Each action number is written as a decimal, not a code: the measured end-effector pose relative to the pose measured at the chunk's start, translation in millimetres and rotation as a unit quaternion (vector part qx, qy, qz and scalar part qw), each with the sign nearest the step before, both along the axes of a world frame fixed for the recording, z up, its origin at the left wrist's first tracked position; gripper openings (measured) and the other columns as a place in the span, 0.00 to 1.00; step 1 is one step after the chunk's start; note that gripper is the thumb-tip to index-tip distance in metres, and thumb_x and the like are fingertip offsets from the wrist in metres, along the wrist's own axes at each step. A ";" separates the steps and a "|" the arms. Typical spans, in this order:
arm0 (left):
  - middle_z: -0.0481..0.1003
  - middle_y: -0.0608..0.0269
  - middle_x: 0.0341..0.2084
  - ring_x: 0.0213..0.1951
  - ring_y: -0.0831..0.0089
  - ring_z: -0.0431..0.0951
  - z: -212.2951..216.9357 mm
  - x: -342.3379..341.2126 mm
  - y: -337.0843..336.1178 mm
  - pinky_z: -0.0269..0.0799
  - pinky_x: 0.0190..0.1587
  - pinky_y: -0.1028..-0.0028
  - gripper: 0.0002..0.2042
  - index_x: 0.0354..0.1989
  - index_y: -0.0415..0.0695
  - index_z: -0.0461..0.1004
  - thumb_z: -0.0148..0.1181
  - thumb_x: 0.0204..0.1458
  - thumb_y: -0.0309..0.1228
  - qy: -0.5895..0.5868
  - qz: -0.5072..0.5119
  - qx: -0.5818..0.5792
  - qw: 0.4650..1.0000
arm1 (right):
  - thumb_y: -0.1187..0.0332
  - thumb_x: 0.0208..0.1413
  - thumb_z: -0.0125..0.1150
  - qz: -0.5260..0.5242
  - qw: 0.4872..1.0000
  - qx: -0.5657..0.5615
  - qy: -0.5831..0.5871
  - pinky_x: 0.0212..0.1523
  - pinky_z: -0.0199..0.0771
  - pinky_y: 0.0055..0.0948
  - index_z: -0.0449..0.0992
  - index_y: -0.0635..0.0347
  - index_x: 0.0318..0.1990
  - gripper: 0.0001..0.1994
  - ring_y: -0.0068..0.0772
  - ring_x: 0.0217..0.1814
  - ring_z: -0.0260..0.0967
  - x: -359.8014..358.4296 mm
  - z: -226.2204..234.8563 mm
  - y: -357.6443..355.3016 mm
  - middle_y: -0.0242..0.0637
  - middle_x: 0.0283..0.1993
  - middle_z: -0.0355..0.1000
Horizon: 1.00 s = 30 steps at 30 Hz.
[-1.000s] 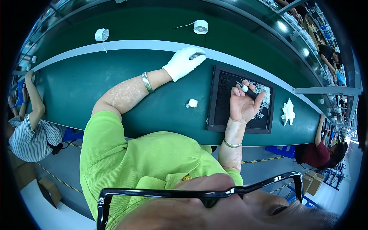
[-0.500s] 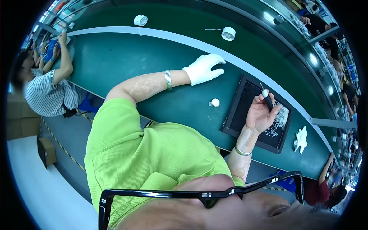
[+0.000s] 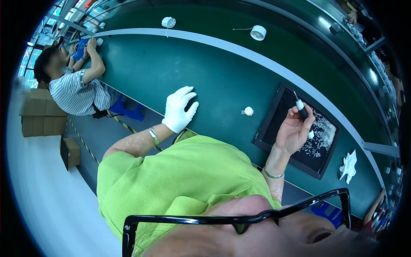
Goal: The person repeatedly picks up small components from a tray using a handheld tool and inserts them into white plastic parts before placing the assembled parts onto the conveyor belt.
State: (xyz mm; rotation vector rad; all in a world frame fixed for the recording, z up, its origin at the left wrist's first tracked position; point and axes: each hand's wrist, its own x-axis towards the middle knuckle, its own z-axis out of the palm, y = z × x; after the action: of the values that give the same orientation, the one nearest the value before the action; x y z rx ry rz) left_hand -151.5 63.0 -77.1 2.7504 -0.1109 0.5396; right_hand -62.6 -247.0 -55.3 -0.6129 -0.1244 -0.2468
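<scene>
My left hand (image 3: 179, 110), in a white glove, hovers by the near edge of the green table with its fingers apart and nothing in them. My bare right hand (image 3: 292, 133) is closed around a small screwdriver (image 3: 302, 110) with a dark handle, a white collar and a thin metal tip pointing away from me. It is over a black tray (image 3: 266, 136) holding a heap of small clear pieces (image 3: 324, 132). A small white piece (image 3: 311, 134) shows beside my right hand. Left of the tray, a small round white part (image 3: 248, 111) sits on the table.
A crumpled white glove (image 3: 349, 166) lies right of the tray. Beyond the pale curved strip (image 3: 222, 47) are two white round fixtures (image 3: 168, 22) with thin wires. A co-worker in a striped shirt (image 3: 76, 94) sits at the left, near cardboard boxes (image 3: 39, 103).
My left hand has drawn back to the left and toward me, from mid-table to its near edge. The right hand keeps the screwdriver over the tray. The whole view has shifted slightly.
</scene>
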 end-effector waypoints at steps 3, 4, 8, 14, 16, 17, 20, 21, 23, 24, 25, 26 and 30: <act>0.71 0.56 0.50 0.53 0.57 0.69 -1.4 -6.5 3.0 0.62 0.53 0.62 0.15 0.43 0.43 0.72 0.62 0.45 0.29 0.006 0.003 0.016 1.000 | 0.61 0.64 0.47 0.001 1.000 -0.012 0.009 0.47 0.66 0.29 0.65 0.69 0.52 0.19 0.32 0.44 0.68 -3.3 0.5 5.7 0.47 0.46 0.70; 0.70 0.56 0.51 0.54 0.57 0.68 -0.9 -6.6 1.4 0.61 0.53 0.62 0.16 0.44 0.43 0.71 0.61 0.45 0.28 0.010 0.002 0.021 1.000 | 0.61 0.64 0.47 0.006 1.000 -0.014 0.009 0.47 0.66 0.29 0.65 0.69 0.52 0.19 0.32 0.44 0.68 -4.4 2.0 7.6 0.47 0.46 0.70; 0.71 0.54 0.48 0.52 0.55 0.69 4.5 -2.9 -1.6 0.63 0.51 0.60 0.15 0.43 0.43 0.70 0.61 0.45 0.28 0.010 0.003 0.036 0.999 | 0.63 0.64 0.46 0.018 0.999 -0.001 0.044 0.50 0.66 0.30 0.61 0.68 0.56 0.19 0.35 0.48 0.68 -10.8 6.2 13.9 0.49 0.46 0.70; 0.69 0.52 0.50 0.54 0.54 0.67 6.7 -2.9 -3.9 0.60 0.52 0.59 0.16 0.45 0.43 0.67 0.59 0.46 0.28 0.036 0.003 0.045 0.998 | 0.62 0.63 0.47 0.048 0.996 -0.004 0.081 0.50 0.65 0.31 0.61 0.69 0.56 0.20 0.35 0.49 0.68 -14.8 7.6 17.3 0.49 0.46 0.70; 0.69 0.51 0.49 0.54 0.53 0.67 8.0 -3.1 -5.6 0.61 0.52 0.58 0.16 0.45 0.42 0.67 0.59 0.46 0.28 0.036 0.004 0.044 0.998 | 0.62 0.64 0.46 0.052 0.996 -0.008 0.073 0.51 0.65 0.29 0.62 0.68 0.56 0.19 0.33 0.49 0.67 -15.8 7.5 18.9 0.47 0.46 0.69; 0.69 0.50 0.49 0.53 0.53 0.67 8.5 -2.6 -5.2 0.61 0.52 0.58 0.16 0.45 0.41 0.67 0.59 0.46 0.27 0.039 -0.002 0.039 0.998 | 0.62 0.64 0.47 0.063 0.995 -0.026 0.070 0.51 0.65 0.29 0.62 0.68 0.56 0.19 0.33 0.49 0.67 -16.8 7.5 20.6 0.47 0.47 0.69; 0.69 0.50 0.49 0.53 0.52 0.67 10.5 0.2 -5.0 0.61 0.51 0.58 0.16 0.44 0.40 0.68 0.59 0.45 0.27 0.041 -0.005 0.037 0.998 | 0.62 0.63 0.47 0.062 0.995 -0.054 0.063 0.50 0.65 0.29 0.62 0.69 0.56 0.20 0.33 0.48 0.68 -20.3 4.5 22.2 0.47 0.47 0.69; 0.69 0.49 0.49 0.53 0.52 0.67 9.9 0.1 -5.1 0.61 0.52 0.58 0.16 0.44 0.39 0.68 0.59 0.46 0.27 0.045 -0.009 0.030 0.998 | 0.64 0.62 0.48 0.069 0.995 -0.055 0.054 0.50 0.66 0.31 0.62 0.69 0.56 0.20 0.35 0.49 0.68 -20.4 3.1 21.3 0.48 0.47 0.70; 0.68 0.49 0.50 0.54 0.52 0.66 11.5 1.9 -5.8 0.60 0.52 0.58 0.17 0.45 0.39 0.68 0.58 0.45 0.27 0.060 -0.015 0.033 0.998 | 0.67 0.60 0.51 0.071 0.995 -0.046 0.051 0.50 0.68 0.32 0.63 0.70 0.55 0.19 0.38 0.49 0.69 -20.6 0.1 20.9 0.49 0.50 0.67; 0.67 0.49 0.50 0.55 0.52 0.66 12.0 1.8 -6.0 0.59 0.52 0.58 0.17 0.45 0.39 0.68 0.58 0.45 0.27 0.068 -0.016 0.035 0.997 | 0.67 0.60 0.51 0.065 0.996 -0.043 0.048 0.50 0.68 0.32 0.63 0.70 0.55 0.19 0.38 0.49 0.69 -21.9 -1.6 22.4 0.49 0.50 0.67; 0.67 0.49 0.51 0.55 0.52 0.65 10.6 1.9 -3.4 0.59 0.52 0.58 0.18 0.46 0.39 0.67 0.59 0.44 0.27 0.069 -0.021 0.039 0.997 | 0.67 0.60 0.51 0.076 0.995 -0.045 0.046 0.49 0.69 0.32 0.64 0.70 0.54 0.19 0.38 0.48 0.70 -23.0 -2.2 24.5 0.49 0.52 0.65; 0.66 0.49 0.51 0.55 0.52 0.65 9.3 2.1 -2.1 0.59 0.53 0.58 0.19 0.46 0.39 0.67 0.59 0.44 0.27 0.067 -0.027 0.037 0.997 | 0.67 0.59 0.52 0.087 0.994 -0.047 0.045 0.49 0.70 0.32 0.65 0.71 0.53 0.18 0.38 0.47 0.70 -23.6 -2.9 26.0 0.48 0.53 0.63; 0.67 0.47 0.51 0.54 0.51 0.66 0.7 1.9 1.6 0.59 0.52 0.57 0.20 0.47 0.39 0.67 0.60 0.43 0.29 0.074 -0.035 0.029 0.996 | 0.68 0.57 0.55 0.071 0.993 -0.091 0.024 0.47 0.72 0.34 0.67 0.71 0.51 0.18 0.40 0.46 0.71 -22.8 -0.6 30.1 0.46 0.53 0.60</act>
State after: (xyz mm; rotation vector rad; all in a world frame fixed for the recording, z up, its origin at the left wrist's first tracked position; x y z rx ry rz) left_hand -149.6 64.6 -76.4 2.8193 -0.1898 0.3178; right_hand -85.3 -216.9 -55.9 -0.7879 -0.1442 -0.0825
